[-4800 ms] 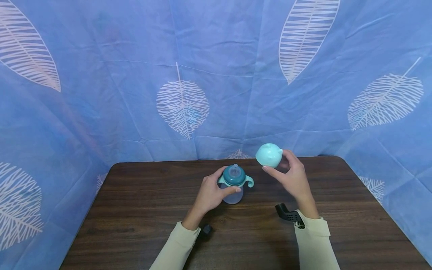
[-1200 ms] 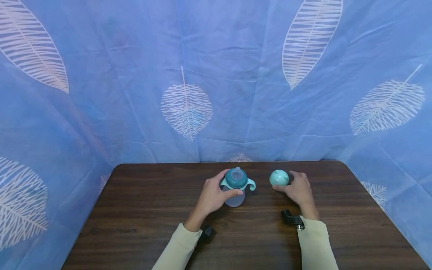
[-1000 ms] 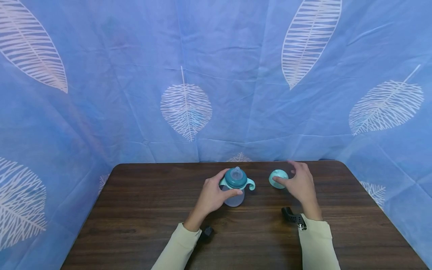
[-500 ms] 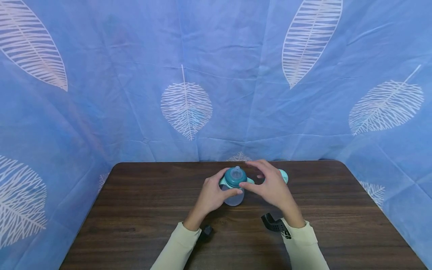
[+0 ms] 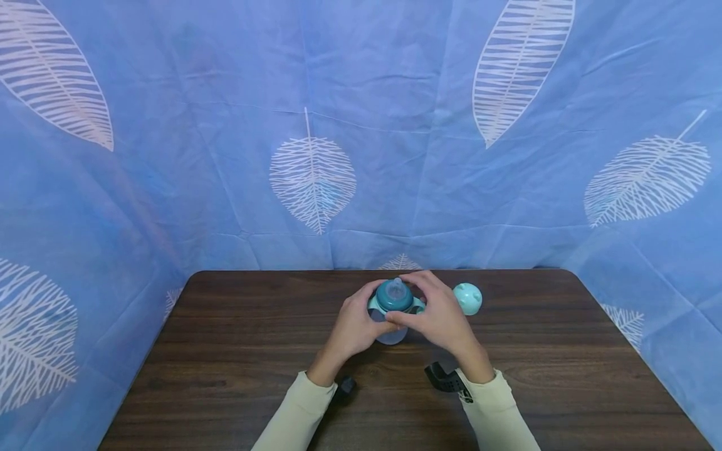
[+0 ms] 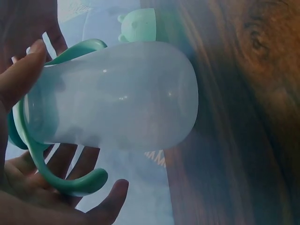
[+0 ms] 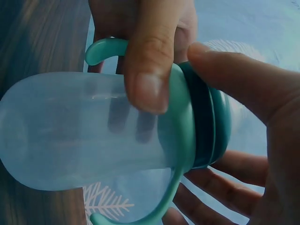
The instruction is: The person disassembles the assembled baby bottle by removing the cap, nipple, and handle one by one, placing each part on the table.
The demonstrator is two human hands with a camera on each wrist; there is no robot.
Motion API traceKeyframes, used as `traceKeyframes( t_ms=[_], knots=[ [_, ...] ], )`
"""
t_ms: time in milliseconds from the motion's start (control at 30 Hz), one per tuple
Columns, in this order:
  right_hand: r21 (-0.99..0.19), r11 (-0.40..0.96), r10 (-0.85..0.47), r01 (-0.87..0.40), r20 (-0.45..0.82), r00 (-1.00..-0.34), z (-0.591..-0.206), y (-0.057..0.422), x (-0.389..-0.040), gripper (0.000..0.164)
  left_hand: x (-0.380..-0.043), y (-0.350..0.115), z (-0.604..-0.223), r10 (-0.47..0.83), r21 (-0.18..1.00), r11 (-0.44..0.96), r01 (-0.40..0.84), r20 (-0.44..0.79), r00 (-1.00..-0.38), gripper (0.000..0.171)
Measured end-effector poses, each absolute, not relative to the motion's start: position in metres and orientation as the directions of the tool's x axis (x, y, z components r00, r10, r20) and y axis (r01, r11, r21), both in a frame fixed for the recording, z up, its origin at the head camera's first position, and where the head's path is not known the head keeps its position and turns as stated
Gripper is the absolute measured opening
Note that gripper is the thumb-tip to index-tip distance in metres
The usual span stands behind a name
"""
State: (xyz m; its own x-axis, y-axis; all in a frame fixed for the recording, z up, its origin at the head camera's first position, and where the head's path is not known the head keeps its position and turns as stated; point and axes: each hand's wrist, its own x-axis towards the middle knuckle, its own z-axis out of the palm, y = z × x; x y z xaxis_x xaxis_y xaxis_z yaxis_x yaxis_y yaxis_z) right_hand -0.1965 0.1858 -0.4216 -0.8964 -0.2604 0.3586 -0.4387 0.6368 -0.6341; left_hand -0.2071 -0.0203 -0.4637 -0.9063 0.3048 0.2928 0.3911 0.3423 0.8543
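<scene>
A baby bottle (image 5: 392,337) is upright near the middle of the table, its clear teat pointing up. It has a frosted body (image 6: 117,96), mint handles and a teal screw collar (image 7: 206,117). My left hand (image 5: 354,321) grips the neck, with its thumb (image 7: 150,86) across the body just below the handle ring. From the other side, my right hand (image 5: 442,313) holds the teal collar between its thumb and fingers. Whether the base touches the table cannot be told. The mint domed cap (image 5: 468,299) rests on the table to the right, behind the right hand.
The dark wood table (image 5: 237,351) has its far edge just beyond the bottle. A blue cloth (image 5: 383,156) with white leaf prints hangs behind and at both sides. A black wrist camera (image 5: 445,378) sits on the right wrist, another on the left.
The right hand has set the cap down on the table, let go of it, and moved left to take hold of the bottle's collar. The left hand stays on the bottle.
</scene>
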Motion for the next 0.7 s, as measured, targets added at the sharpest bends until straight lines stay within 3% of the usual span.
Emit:
traceKeyframes(
  t_ms=[400,700],
  knots=[
    [-0.604,0.686,-0.241,-0.406,0.338,-0.910,-0.4261,0.1811,-0.1980,0.075,-0.2068,-0.0145,-0.4687,0.271,0.821,0.405,0.403,0.313,-0.910,0.074],
    [-0.595,0.688,-0.239,-0.416,0.356,-0.903,-0.4269,0.1797,-0.1996,0.069,-0.2089,-0.0161,-0.4700,0.284,0.809,0.387,0.442,0.351,-0.892,0.069]
  ],
)
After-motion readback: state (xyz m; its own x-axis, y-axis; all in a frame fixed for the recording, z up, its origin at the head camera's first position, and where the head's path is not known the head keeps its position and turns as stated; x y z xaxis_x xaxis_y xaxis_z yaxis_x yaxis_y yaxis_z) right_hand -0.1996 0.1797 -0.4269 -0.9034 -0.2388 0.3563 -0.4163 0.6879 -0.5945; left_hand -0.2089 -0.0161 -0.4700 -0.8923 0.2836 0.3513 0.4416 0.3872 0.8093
